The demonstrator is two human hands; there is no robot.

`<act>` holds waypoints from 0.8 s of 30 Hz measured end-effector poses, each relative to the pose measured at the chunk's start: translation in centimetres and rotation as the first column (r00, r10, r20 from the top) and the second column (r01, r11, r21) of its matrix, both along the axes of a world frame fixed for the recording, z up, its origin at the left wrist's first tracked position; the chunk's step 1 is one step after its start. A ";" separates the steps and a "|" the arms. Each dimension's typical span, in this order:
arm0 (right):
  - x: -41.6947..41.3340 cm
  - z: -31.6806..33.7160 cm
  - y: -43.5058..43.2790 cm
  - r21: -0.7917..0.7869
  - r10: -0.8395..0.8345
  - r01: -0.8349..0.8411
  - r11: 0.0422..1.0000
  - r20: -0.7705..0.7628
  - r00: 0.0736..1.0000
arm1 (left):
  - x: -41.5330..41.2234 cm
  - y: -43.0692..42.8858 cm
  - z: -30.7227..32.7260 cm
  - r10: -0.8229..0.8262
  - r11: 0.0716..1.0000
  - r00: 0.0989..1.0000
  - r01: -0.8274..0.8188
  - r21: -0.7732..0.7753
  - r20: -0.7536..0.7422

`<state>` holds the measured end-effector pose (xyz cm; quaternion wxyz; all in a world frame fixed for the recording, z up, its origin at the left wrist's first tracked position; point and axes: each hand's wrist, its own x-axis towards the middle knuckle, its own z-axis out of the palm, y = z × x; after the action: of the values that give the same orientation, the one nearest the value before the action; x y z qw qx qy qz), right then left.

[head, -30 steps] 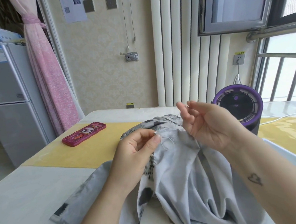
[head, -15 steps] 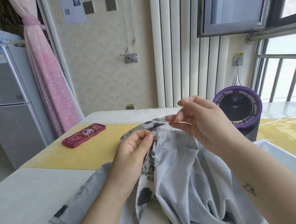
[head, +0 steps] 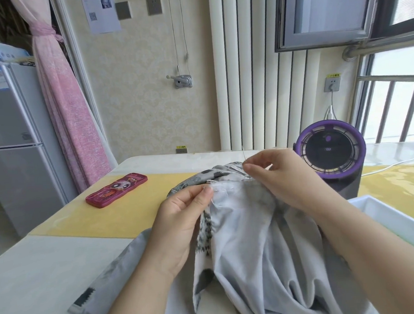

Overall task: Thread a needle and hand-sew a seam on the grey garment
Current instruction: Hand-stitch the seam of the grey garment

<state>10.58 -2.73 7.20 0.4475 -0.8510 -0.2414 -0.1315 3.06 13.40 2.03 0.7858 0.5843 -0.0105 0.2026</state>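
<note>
- The grey garment (head: 251, 239) lies bunched on the tabletop (head: 38, 279) in front of the person, with its top edge lifted between both hands. It is pale plain grey on the facing side and has a darker grey print where it folds over.
- Loose white threads fray along the raised edge.
- The left hand (head: 181, 222) pinches that edge between thumb and fingers (head: 205, 193).
- The right hand (head: 280, 176) pinches a thin needle (head: 243, 154) at the fabric edge, and the needle points upward.
- A red cartoon-printed case (head: 116, 190) lies well apart to the left.
</note>
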 end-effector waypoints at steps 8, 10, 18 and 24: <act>-3.6 1.8 0.7 -0.193 0.140 -0.131 0.972 0.034 0.990 | 0.0 -0.1 0.1 -0.067 0.991 0.998 0.065 -0.117 -0.009; -3.7 0.9 1.3 -0.272 0.172 -0.161 0.949 0.019 0.985 | 0.0 -0.2 0.1 -0.061 0.991 0.998 0.058 -0.120 -0.022; -2.2 0.4 1.6 0.551 0.598 -0.361 0.752 -0.340 0.726 | 0.0 -0.4 0.5 -0.108 0.946 0.994 0.103 -0.307 -0.001; -1.9 0.4 1.4 0.773 0.747 -0.239 0.588 -0.404 0.528 | -0.1 -0.6 0.7 -0.050 0.949 0.998 0.056 -0.310 0.026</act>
<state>8.66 -1.29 7.58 0.7785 -0.5122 -0.2413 0.2708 3.00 12.81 2.71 0.8731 0.4509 -0.0013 0.1857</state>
